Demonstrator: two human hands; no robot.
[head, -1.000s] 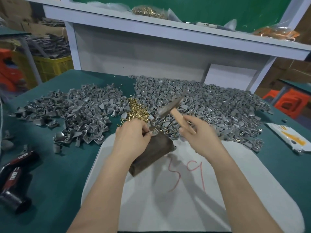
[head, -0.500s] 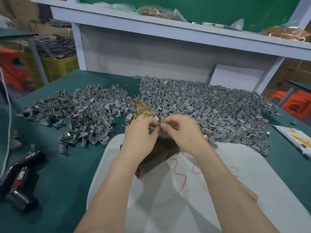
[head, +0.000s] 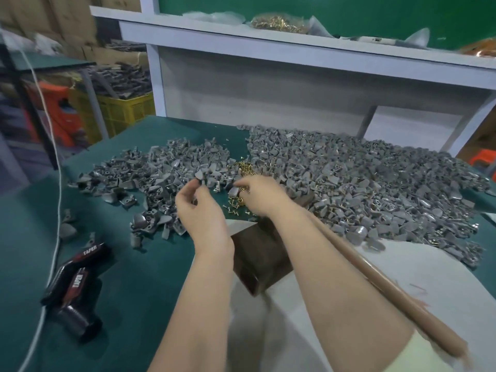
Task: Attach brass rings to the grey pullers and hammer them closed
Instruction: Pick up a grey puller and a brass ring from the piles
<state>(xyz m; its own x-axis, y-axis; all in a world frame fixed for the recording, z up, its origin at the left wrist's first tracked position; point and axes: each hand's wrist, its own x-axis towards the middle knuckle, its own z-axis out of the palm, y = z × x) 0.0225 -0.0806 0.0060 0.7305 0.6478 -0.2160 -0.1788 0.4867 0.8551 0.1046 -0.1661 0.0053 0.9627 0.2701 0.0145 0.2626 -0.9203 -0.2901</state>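
Note:
My left hand (head: 200, 208) pinches one grey puller (head: 200, 175) just above the near edge of the left pile of grey pullers (head: 150, 178). My right hand (head: 261, 196) has its curled fingertips down among the brass rings (head: 243, 167), with a grey piece beside them. It also keeps hold of the hammer. Its wooden handle (head: 375, 280) runs back along my right forearm. A dark wooden block (head: 257, 253) lies under my wrists. A larger pile of grey pullers (head: 375, 183) spreads to the right.
A white board (head: 442, 277) covers the green table (head: 134, 277) in front of me. A black tool marked TAPER (head: 72, 280) and a white cord (head: 55, 167) lie at the left. The white shelf (head: 295, 52) behind holds a bag of brass parts (head: 279, 22). A yellow crate (head: 120, 108) stands beyond the table's left edge.
Both hands left the block and moved forward. The left now pinches a puller at the left pile, and the right has reached into the brass rings. The hammer came down along my forearm.

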